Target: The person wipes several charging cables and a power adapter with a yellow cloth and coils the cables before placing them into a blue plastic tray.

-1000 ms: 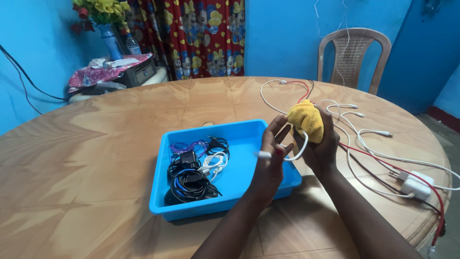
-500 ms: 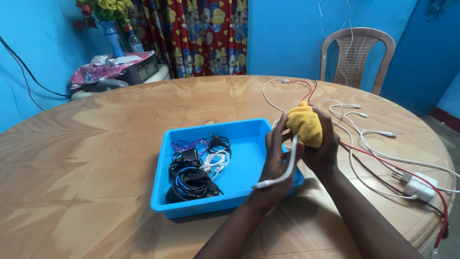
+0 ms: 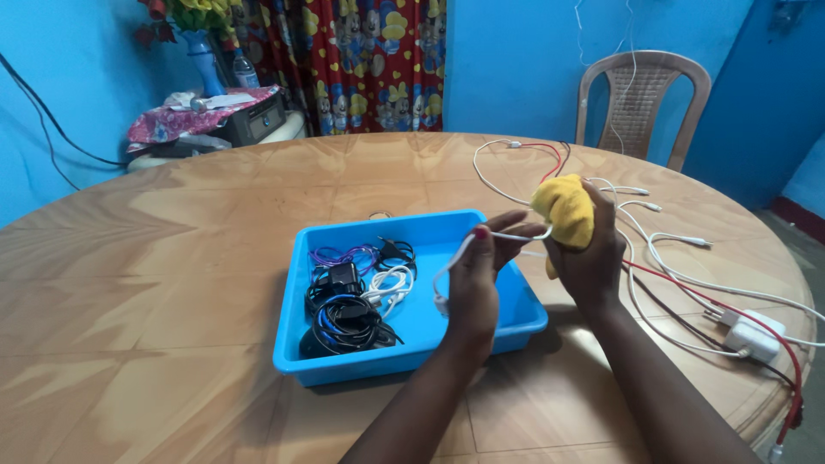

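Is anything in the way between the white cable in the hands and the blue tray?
Nothing visible is. The left hand pinches the white cable right above the blue tray, whose right half lies bare; the coiled cables sit in its left half.

Surface (image 3: 172, 258) left of tray (image 3: 301, 344) passable; loose cables (image 3: 679, 275) and charger (image 3: 749, 333) obstruct right side; tray right half unoccupied

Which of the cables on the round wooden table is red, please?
The thin red cable running from the yellow cloth towards the table's right edge; the loose cables around it are white.
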